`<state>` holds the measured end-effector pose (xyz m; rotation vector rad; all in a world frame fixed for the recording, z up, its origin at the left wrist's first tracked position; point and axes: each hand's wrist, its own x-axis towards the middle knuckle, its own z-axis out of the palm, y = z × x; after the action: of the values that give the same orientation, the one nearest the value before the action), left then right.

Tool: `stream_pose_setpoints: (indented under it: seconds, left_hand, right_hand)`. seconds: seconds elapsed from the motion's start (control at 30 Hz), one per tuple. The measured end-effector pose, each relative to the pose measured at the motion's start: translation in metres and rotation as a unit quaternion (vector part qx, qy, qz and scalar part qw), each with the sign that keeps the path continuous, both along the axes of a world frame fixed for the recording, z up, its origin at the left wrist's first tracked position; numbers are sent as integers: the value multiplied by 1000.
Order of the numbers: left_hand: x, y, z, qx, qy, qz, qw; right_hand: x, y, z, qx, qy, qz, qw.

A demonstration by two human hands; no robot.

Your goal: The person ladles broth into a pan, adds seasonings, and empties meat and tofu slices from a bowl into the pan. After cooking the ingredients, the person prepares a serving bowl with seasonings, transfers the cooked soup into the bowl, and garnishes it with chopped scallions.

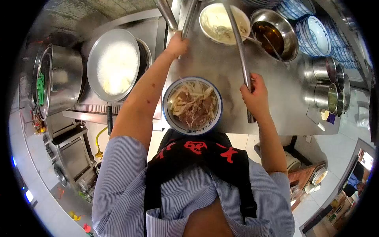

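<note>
My left hand (177, 44) is closed round a metal bar (190, 17) near the left edge of the steel counter. On the right, my right hand (256, 95) has its fingers round a long metal rod (240, 46) that slants up past a white bowl. Between my forearms a blue-rimmed bowl (192, 106) stands at the counter's front edge, filled with sliced meat and pale strips. Neither hand touches this bowl.
A pan of foamy, pale contents (114, 65) sits on the stove at left, beside a large steel pot (65, 77). Further back are a bowl of pale food (215, 23), a steel bowl of dark liquid (290, 43) and stacked bowls (318, 35). Steel containers (321, 94) stand right.
</note>
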<state>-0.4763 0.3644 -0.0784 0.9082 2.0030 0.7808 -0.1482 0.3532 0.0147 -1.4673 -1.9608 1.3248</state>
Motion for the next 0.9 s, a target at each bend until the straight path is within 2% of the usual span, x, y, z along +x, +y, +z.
stream_pose_setpoints:
  seconds: [0.07, 0.17, 0.27, 0.33, 0.37, 0.4, 0.43, 0.47, 0.57, 0.7, 0.77, 0.83, 0.9]
  left_hand:
    - [-1, -6, -6, -5, -6, -64, 998]
    - [8, -30, -3, 83, 61, -5, 995]
    - [18, -92, 23, 141, 41, 34, 989]
    - [32, -151, 17, 141, -47, 113, 983]
    - [48, -179, 33, 103, -122, 163, 974]
    - [51, -207, 26, 41, -152, 143, 977]
    - [61, -237, 7, 68, -290, 183, 937]
    - [77, -247, 29, 29, -416, 205, 885]
    - [107, -269, 29, 64, -570, 179, 799]
    - [113, -264, 1, 61, -607, 153, 777]
    - [111, -263, 1, 73, -625, 155, 762]
    - [101, -270, -3, 173, -441, -49, 879]
    - [96, -266, 3, 39, -642, 127, 755]
  right_hand:
    - [19, -16, 4, -52, 30, -19, 998]
    - [39, -44, 15, -98, 70, -51, 991]
    - [66, -70, 18, -148, 130, -61, 978]
    - [87, -89, 1, -161, 197, -54, 966]
    - [91, -94, -1, -165, 169, -62, 970]
    - [95, -98, -1, -167, 141, -70, 973]
    - [98, -102, -2, -166, 112, -79, 977]
    - [100, -107, -6, -174, 118, -78, 975]
    - [92, -120, -4, -198, 135, -81, 968]
    - [86, -144, 0, -208, 181, -90, 957]
    - [82, -162, 2, -184, 167, -103, 963]
    - [78, -178, 5, -170, 161, -123, 964]
    - [76, -192, 18, -171, 162, -133, 963]
